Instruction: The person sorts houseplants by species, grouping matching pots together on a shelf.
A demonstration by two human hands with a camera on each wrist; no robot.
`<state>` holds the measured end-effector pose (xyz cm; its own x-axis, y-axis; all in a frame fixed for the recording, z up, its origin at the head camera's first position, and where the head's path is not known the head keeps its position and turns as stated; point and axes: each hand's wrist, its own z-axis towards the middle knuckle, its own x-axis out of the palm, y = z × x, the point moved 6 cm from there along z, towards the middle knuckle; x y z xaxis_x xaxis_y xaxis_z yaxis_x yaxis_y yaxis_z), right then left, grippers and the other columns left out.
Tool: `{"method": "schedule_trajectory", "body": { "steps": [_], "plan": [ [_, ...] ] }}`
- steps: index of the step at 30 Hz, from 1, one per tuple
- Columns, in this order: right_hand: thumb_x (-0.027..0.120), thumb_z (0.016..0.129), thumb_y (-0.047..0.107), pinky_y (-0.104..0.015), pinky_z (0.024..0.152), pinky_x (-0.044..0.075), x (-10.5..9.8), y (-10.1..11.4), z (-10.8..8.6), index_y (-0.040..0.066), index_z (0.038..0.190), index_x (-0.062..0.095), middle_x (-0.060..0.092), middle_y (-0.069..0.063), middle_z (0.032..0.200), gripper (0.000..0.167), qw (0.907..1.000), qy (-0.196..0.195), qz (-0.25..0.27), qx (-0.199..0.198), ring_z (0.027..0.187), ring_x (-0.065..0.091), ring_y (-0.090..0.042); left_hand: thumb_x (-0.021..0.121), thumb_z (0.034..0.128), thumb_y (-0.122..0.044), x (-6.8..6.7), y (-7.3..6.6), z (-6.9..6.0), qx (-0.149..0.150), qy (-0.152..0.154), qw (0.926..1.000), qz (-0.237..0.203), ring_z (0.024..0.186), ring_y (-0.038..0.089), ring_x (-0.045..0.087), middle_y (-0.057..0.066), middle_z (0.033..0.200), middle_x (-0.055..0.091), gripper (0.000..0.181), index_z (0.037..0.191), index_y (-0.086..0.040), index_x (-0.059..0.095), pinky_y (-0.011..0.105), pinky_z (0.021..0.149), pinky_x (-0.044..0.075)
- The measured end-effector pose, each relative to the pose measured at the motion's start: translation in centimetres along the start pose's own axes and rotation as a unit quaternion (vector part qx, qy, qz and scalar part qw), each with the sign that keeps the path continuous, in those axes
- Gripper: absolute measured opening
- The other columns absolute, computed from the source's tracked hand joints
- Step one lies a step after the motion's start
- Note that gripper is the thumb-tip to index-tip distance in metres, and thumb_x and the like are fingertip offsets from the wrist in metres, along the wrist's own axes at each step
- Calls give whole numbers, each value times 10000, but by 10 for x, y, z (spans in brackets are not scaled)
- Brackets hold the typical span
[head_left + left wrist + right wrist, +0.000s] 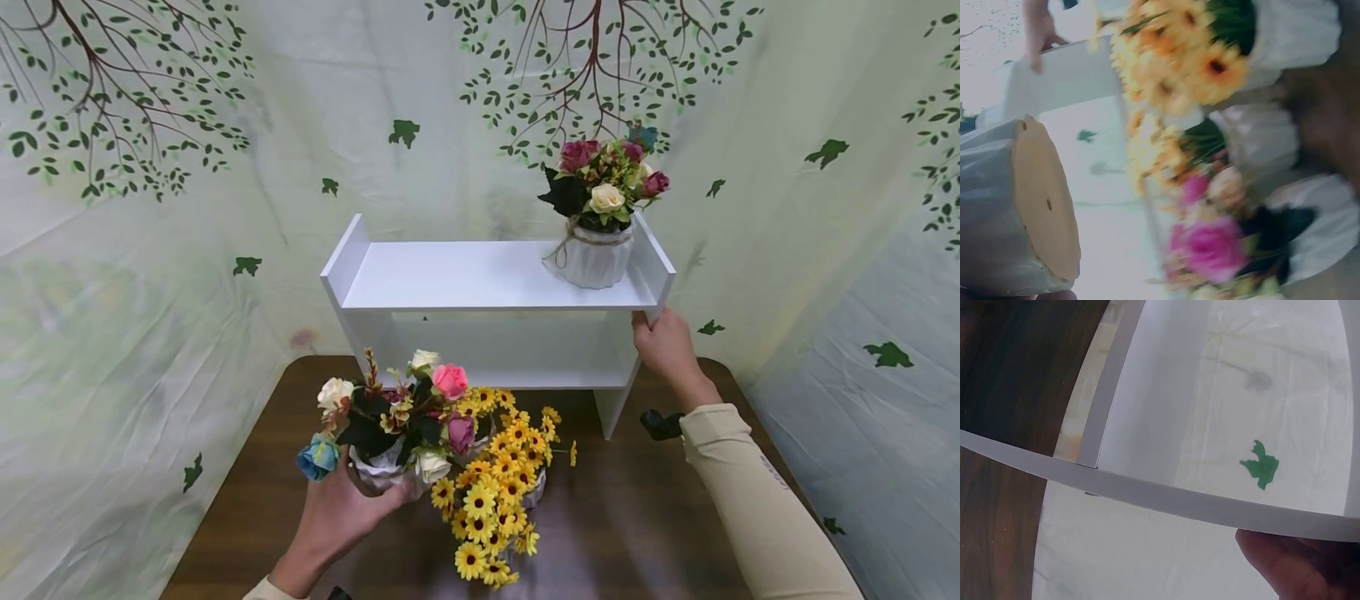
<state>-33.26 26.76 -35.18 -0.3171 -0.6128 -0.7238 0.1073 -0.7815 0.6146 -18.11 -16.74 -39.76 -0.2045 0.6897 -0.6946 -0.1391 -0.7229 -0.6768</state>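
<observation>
White shelf (450, 277), yellow flowers (506, 464) — dark-centred, brown wood-grain table (637, 517), pale backdrop (300, 108) — green-leaf patterned

Your head camera faces forward and down over the counter (637, 517); both wrist views lie turned sideways, close in, sharing the white shelf (450, 275), mid-frame from your head.

Watched from my remote station, a dark brown, wood-grained table (630, 517) bears a white two-tier shelf (442, 275) standing toward its far edge. On the shelf's upper board, I see a potted rose bouquet (600, 217) at the right end, beside the side panel. Before the shelf, clustered pots of yellow flowers (498, 492) stand on the tabletop, beside a white pot (1325, 228) of pink blooms.
</observation>
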Motion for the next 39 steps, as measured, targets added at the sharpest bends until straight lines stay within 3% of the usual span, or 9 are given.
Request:
{"method": "schedule_trajectory", "body": {
  "steps": [6, 11, 14, 18, 22, 30, 39],
  "plan": [
    [405, 1035, 216, -352, 600, 379, 0, 1, -2, -85, 1052, 552, 537, -203, 805, 336, 10000, -33, -11, -21, 699, 497, -329, 828, 719, -400, -29, -21, 21, -110, 79, 9999, -1, 721, 185, 628, 169, 928, 691, 709, 1200, 10, 506, 281, 584, 497],
    [404, 1037, 219, -356, 600, 380, 0, 2, -2, -90, 1071, 550, 538, -205, 812, 344, 10000, 12, -11, 3, 706, 498, -330, 801, 754, -396, -53, -50, 47, 256, 112, 9996, -75, 577, 137, 561, 127, 800, 662, 652, 1157, -6, 470, 262, 515, 454],
    [398, 1040, 224, -356, 603, 382, 0, 2, -2, -92, 1083, 548, 537, -208, 819, 352, 10000, 57, -10, 19, 713, 498, -330, 798, 769, -375, -67, -68, 65, 615, 12, 9977, -280, 635, 176, 608, 139, 863, 671, 635, 1177, -7, 481, 265, 549, 498],
    [409, 1035, 216, -353, 596, 380, -1, 2, -2, -91, 1065, 552, 536, -205, 811, 339, 10000, 7, -7, 26, 705, 496, -329, 795, 774, -357, -82, -92, 90, 978, -119, 9943, -411, 864, 295, 663, 187, 1060, 673, 672, 1266, 3, 514, 313, 709, 547],
    [428, 1023, 199, -357, 601, 381, -1, 2, -3, -96, 1030, 561, 545, -213, 806, 323, 9999, -112, 19, 6, 711, 503, -341, 787, 778, -389, -92, -114, 114, 1028, -178, 9940, -320, 1006, 356, 643, 207, 1168, 651, 730, 1319, 14, 506, 414, 812, 544],
    [425, 1021, 192, -341, 584, 377, -2, 2, -4, -95, 1042, 555, 525, -195, 780, 316, 10000, -71, 20, 8, 700, 502, -332, 777, 777, -459, -84, -145, 166, 886, -185, 9955, -290, 1080, 314, 612, 161, 1235, 634, 746, 1332, -40, 507, 468, 903, 515],
    [425, 1015, 184, -363, 604, 387, -2, 3, -4, -97, 1022, 554, 527, -203, 785, 309, 9999, -128, 53, -55, 718, 505, -347, 767, 764, -457, -46, -154, 217, 540, 118, 9968, -579, 1123, 285, 602, 154, 1280, 626, 755, 1330, -31, 506, 434, 958, 522]
  ]
}}
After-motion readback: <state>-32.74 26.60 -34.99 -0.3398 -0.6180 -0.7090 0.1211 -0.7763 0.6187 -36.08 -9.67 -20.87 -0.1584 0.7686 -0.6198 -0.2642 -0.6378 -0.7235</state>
